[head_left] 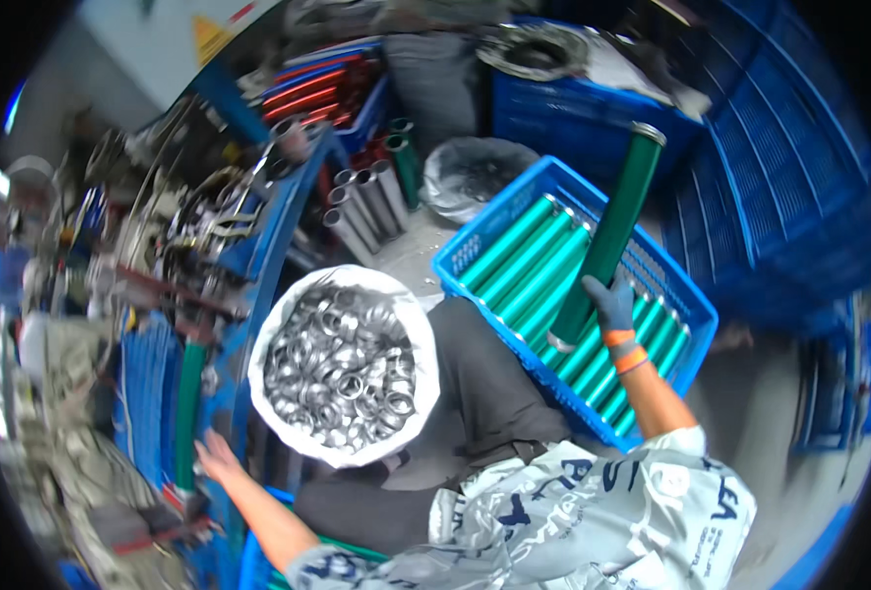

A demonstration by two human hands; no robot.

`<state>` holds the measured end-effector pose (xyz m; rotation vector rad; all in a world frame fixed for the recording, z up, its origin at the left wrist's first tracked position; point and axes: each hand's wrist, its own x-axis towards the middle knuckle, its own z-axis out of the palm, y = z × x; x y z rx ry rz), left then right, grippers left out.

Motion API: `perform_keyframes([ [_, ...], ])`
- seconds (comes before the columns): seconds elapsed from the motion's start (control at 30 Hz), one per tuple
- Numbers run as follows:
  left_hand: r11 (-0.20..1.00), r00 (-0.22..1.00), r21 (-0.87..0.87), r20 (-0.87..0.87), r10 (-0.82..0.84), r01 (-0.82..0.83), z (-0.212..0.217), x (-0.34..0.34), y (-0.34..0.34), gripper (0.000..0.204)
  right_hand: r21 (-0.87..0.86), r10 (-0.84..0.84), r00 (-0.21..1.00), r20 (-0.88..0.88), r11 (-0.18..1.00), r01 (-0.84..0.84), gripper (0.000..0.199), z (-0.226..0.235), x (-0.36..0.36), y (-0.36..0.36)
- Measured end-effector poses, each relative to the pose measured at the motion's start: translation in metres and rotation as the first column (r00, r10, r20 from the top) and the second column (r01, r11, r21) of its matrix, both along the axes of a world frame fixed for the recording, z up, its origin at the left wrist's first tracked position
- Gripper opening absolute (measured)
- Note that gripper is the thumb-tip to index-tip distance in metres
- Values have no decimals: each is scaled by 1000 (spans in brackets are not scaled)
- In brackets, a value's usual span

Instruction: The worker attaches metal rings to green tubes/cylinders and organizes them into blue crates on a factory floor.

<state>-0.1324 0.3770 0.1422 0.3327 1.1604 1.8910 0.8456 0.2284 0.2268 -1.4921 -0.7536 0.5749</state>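
My right hand (610,303), in a dark glove with an orange cuff, is closed around a green metal tube (610,236) with silver ends. The tube is tilted above a blue plastic crate (581,401), in which several similar green tubes (524,261) lie side by side. My bare left hand (219,458) is open, fingers stretched out beside another green tube (189,408) that stands upright in the bench machine (191,329). Whether the fingertips touch that tube I cannot tell. Between my knees and the bench is a white-lined tub (429,369) full of loose silver metal rings (342,364).
Grey bare tubes (361,208) stand on the floor ahead, near a plastic-lined bin (475,177). Red tubes (312,98) lie in a crate at the back. Tall blue crates (780,157) are stacked on the right. A blue bench edge (276,236) runs along the left.
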Motion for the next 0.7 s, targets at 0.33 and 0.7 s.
perform_keyframes([
  [0.33, 901, 927, -412, -374, -30, -137, -21, 203, -170, 55, -675, -322, 939, 124, 666, 318, 99, -245, 155, -87],
  [0.7, 828, 733, -495, -660, -161, -263, 3, 260, -234, 49, -844, -3, 953, -302, 466, -266, 93, -217, 124, -47],
])
